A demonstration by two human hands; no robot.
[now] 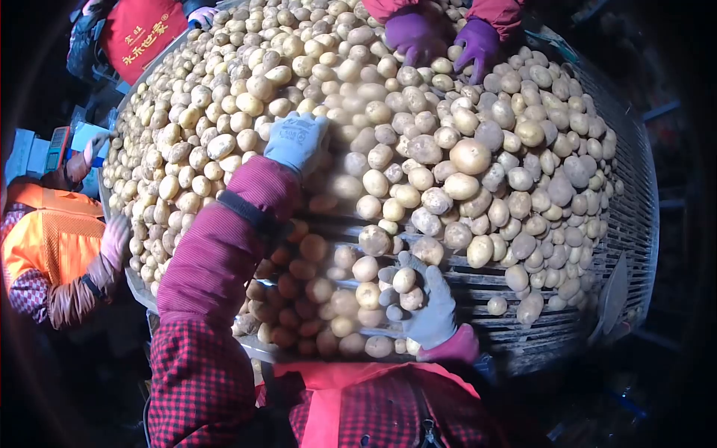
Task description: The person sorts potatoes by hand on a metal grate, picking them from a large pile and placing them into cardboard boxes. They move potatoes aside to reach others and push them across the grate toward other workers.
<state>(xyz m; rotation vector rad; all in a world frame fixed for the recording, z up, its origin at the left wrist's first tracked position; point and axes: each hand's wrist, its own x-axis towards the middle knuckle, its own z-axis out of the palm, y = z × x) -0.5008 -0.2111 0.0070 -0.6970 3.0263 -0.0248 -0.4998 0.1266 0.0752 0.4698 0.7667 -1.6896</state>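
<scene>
My left hand (297, 142), in a blue-grey glove, reaches far out onto a heap of potatoes (470, 156). Its back faces up and the fingers bend down out of sight, so what they hold, if anything, is hidden. Closer to my body, my right hand (428, 305) wears a grey glove and its fingers curl around two potatoes (404, 280). Below and left of it, more potatoes (367, 296) lie in the shadow of my left arm on a slatted metal surface (478, 287).
Across the heap, a co-worker's purple-gloved hands (478, 48) touch potatoes. At the left stands a person in an orange vest (60, 243), a gloved hand (116, 237) beside the table's rim. A red cloth with yellow lettering (142, 33) shows at upper left. Slats (631, 179) continue at right.
</scene>
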